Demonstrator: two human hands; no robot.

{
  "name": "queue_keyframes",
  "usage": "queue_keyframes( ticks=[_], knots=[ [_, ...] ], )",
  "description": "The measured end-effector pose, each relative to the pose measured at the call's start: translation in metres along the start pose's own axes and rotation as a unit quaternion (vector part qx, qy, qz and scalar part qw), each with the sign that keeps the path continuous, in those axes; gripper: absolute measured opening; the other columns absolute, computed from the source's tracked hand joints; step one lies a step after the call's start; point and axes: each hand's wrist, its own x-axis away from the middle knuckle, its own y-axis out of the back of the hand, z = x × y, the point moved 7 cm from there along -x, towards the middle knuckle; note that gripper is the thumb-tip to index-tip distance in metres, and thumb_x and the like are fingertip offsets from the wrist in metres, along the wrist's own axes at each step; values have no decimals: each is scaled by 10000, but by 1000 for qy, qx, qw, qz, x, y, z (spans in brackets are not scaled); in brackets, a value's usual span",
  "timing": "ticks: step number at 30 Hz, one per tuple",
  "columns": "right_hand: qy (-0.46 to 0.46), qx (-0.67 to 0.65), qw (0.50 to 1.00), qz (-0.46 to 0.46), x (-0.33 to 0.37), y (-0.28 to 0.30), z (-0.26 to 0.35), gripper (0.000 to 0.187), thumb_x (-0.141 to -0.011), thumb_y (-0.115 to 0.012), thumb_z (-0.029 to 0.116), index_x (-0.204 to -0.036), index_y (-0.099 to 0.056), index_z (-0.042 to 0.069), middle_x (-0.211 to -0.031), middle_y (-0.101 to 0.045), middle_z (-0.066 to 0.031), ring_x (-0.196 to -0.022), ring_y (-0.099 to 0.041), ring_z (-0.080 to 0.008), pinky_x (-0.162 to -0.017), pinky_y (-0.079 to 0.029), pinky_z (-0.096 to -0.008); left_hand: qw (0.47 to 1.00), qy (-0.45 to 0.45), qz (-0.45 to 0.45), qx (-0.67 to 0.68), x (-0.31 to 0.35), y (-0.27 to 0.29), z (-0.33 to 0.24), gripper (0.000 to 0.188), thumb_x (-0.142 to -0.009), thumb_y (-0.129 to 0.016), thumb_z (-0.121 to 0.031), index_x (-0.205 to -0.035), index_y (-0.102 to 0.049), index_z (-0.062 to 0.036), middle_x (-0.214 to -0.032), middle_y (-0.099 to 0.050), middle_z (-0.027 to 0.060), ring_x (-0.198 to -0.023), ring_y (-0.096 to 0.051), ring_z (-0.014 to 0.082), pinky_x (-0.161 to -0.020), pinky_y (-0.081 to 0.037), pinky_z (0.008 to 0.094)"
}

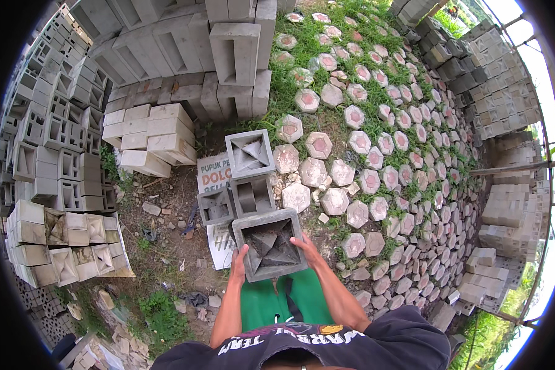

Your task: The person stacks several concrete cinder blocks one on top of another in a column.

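A square grey concrete vent block [243, 237], with slanted faces inside its thick frame, is held up in front of my body. My left hand [238, 265] grips its left side and my right hand [306, 251] grips its right side. Just beyond it are three more grey vent blocks: a far one [250, 132], a middle one [253, 196] and a smaller-looking left one [216, 206]. A white printed sack [219, 250] lies flat on the ground, partly under these blocks. The held block hides part of the near ones.
Pale solid blocks [148, 132] are piled at the left, before a wall of grey concrete blocks [234, 52]. Pale vent blocks [68, 237] stand nearer left. Hexagonal pavers [359, 142] cover the grass at the right. More block stacks [509, 213] line the far right. Rubble lies at the lower left.
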Motion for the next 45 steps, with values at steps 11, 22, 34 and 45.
queue_keyframes(
  ticks=[11,22,34,45],
  knots=[
    [151,73,981,100,62,-56,135,827,-788,-715,346,-1431,-323,4,-1312,-502,-147,-1167,-507,-227,-995,-398,-344,985,-149,61,-56,51,-94,-118,629,-876,-567,-401,-1326,-439,19,-1257,-566,159,-1110,-585,262,-978,-450,372],
    [132,166,959,189,61,-47,158,854,-810,-674,399,-1458,-266,21,-1354,-455,-149,-1214,-465,-233,-1029,-357,-336,976,-199,63,54,112,-160,-109,646,-881,-544,-439,-1330,-441,14,-1251,-571,149,-1119,-577,264,-989,-439,372],
    [70,241,933,258,92,-75,138,790,-788,-684,385,-1408,-332,44,-1288,-487,-111,-1133,-502,-210,-974,-405,-344,950,-290,-106,-53,145,-85,-60,637,-905,-506,-473,-1263,-503,54,-1224,-575,141,-1096,-554,218,-981,-394,321],
    [75,409,840,348,143,-150,38,675,-740,-665,232,-1342,-418,57,-1151,-559,-98,-1036,-544,-199,-908,-434,-328,894,-360,-174,204,247,9,32,570,-907,-529,-477,-1127,-615,42,-1050,-654,103,-954,-604,174,-888,-447,302]
  ],
)
